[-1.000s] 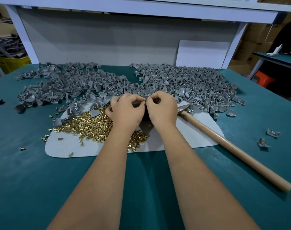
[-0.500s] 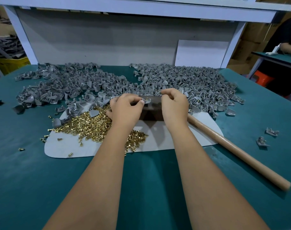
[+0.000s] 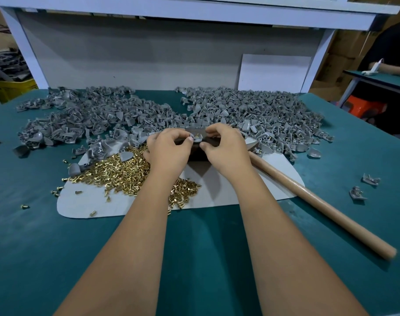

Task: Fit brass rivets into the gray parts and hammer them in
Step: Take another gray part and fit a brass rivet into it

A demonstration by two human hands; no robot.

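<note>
On the dark block at the middle of the bench (image 3: 57, 258), the left hand (image 3: 169, 151) pinched a gray part (image 3: 197, 139) carrying an unhammered brass rivet (image 3: 197, 135), the right hand (image 3: 224, 147) hovered curled and apparently empty, and the hammer (image 3: 308, 197) lay untouched beside large heaps of gray parts (image 3: 251, 115).

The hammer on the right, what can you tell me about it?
The hammer lies flat, untouched by either hand. Its long, light wooden handle runs diagonally from behind the right hand toward the near right, its upper part across the pale gray mat and its butt end on the green table. Only a pointed gray tip of the metal head shows, beside the pile of gray parts; the rest is hidden behind that hand.
</note>
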